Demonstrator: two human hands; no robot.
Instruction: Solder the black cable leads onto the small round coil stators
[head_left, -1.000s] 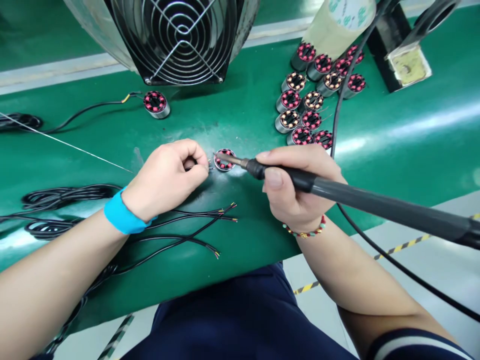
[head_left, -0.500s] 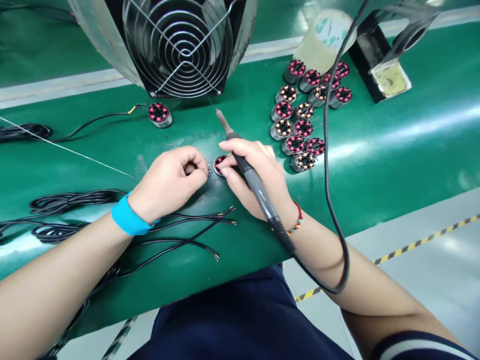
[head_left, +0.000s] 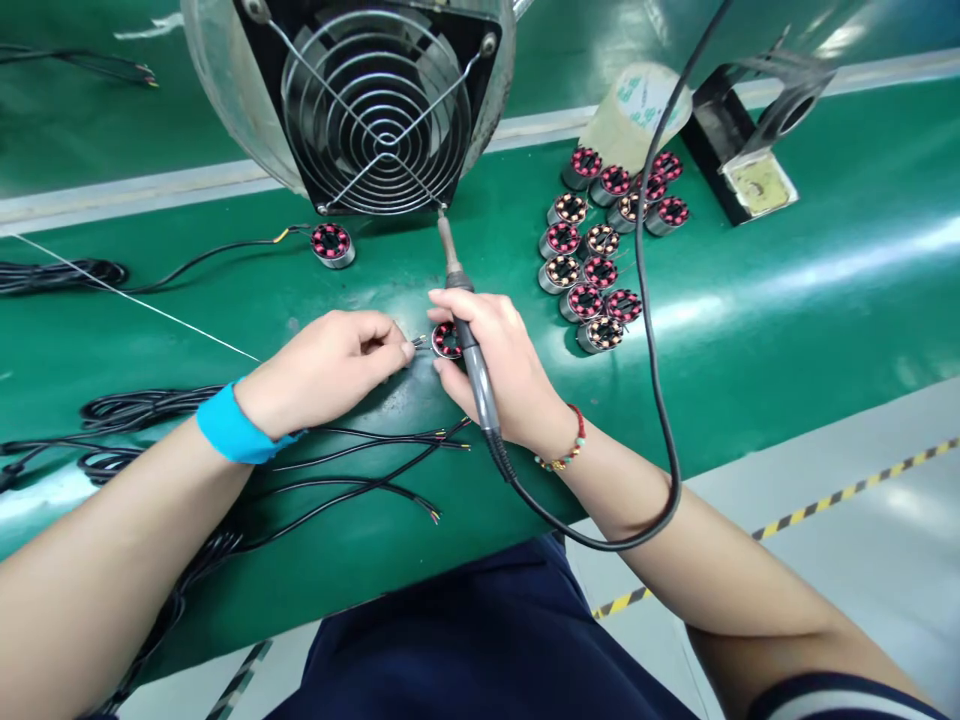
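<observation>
Left hand [head_left: 337,355]: pinched on wire ends [head_left: 419,342] just beside motor stator [head_left: 447,341] | right hand [head_left: 510,372]: clamped on soldering iron [head_left: 480,385] (tip toward fan [head_left: 386,140]), fingers either side of stator

Fan [head_left: 386,110]: was covered by a round wire guard [head_left: 386,143].
Black stand [head_left: 718,130]: was fitted with a yellowish sponge [head_left: 761,188].
Pale cylinder [head_left: 616,125]: was placed on the table [head_left: 787,330], just beside that stand.
Floor [head_left: 862,580]: was marked with black-and-yellow striped tape [head_left: 855,489].
</observation>
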